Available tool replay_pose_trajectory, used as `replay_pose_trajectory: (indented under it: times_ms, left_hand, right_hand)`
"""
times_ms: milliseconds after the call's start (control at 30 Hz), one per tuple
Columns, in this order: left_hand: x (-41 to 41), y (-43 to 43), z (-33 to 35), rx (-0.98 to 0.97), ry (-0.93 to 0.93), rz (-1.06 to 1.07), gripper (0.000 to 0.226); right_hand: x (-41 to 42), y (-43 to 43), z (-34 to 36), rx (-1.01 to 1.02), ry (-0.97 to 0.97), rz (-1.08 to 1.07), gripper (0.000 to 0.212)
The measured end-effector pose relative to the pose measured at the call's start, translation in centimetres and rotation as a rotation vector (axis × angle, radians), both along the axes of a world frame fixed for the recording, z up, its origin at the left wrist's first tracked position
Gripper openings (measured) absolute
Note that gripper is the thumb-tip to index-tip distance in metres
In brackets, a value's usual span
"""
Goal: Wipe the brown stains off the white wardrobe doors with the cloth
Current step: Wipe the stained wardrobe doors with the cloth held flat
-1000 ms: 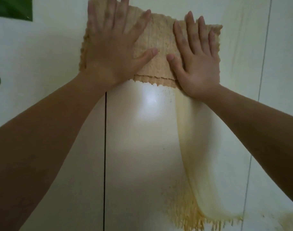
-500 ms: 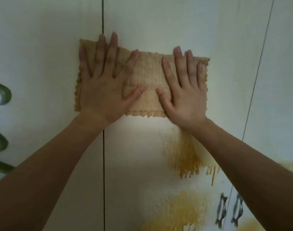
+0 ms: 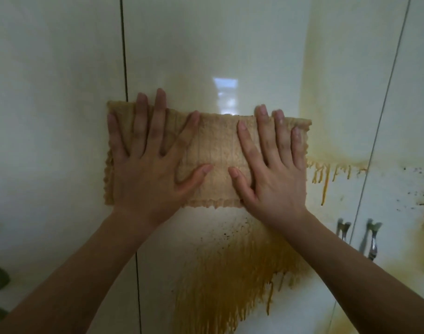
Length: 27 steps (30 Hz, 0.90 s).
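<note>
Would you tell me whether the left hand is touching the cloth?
Touching: the head view shows the left hand lying flat on the cloth, fingers spread across it.

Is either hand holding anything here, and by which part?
Nothing is gripped. The left hand and the right hand lie flat, fingers straight, on the face of the cloth, pressing it against the white wardrobe door.

Single head view, close, facing wardrobe doors (image 3: 206, 56) straight on.
</note>
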<state>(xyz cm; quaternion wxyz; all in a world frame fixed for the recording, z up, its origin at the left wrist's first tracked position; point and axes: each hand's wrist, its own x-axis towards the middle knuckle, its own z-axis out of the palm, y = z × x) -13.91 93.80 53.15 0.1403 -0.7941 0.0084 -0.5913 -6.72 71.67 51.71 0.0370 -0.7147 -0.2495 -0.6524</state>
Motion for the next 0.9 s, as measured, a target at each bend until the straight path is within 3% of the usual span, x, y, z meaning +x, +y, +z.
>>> replay_pose_trajectory:
  times_ms: [267, 667, 900]
  left_hand:
    - [0.2, -1.1, 0.3, 0.046, 0.031, -0.003, 0.08]
    - [1.6, -5.1, 28.1, 0.046, -0.03, -0.008, 0.08]
    - [3.7, -11.4, 33.5, 0.001, -0.016, -0.067, 0.079]
  right_hand:
    - [0.3, -2.0, 0.9, -0.083, 0.065, 0.036, 0.07]
    - [1.9, -6.3, 29.6, -0.062, -0.017, 0.022, 0.068]
    - [3.5, -12.1, 34.8, -0.027, 0.0, 0.022, 0.068]
